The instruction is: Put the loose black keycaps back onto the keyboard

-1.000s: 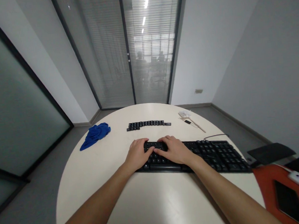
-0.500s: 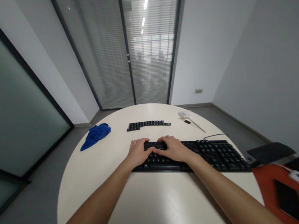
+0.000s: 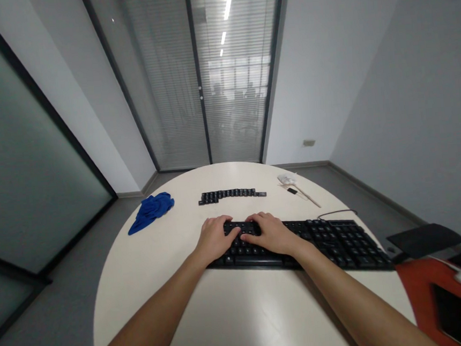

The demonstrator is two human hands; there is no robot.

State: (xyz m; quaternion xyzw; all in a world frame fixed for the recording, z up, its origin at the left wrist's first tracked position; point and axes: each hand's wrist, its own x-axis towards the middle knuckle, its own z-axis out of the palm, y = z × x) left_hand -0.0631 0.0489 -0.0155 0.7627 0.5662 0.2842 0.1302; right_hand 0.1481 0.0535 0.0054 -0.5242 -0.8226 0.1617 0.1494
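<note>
Almost nothing has changed over the last second: my left hand (image 3: 214, 238) and right hand (image 3: 272, 233) sit on the same spot, over the left end of the long black computer keyboard (image 3: 333, 239), fingertips meeting on its upper rows. What did shift is the view. It tipped a touch, so everything on the round cream bench (image 3: 234, 312) sits slightly lower and further right in the picture, but the things themselves haven't moved on the bench. The keyboard lies across the middle of the bench, its right end close to the right edge and its thin black cable (image 3: 334, 212) looping off the back. Grip state: both hands have their fingers curled down onto the keys with the backs of the hands up, and I can't tell if either grip is pinching a key or just resting on them, as the knuckles hide the tips. So I read the work on those keys as holding in place, not advancing. Behind the hands, toward the far edge, is a row of loose black keycaps (image 3: 230, 195), same count as far as I can see. There is a crumpled blue cloth (image 3: 152, 209) near the far left edge, and a small white wad (image 3: 286, 179) with a thin pale stick (image 3: 307, 196) at the far right. An orange flat thing (image 3: 418, 291) pokes in at the near right edge.
</note>
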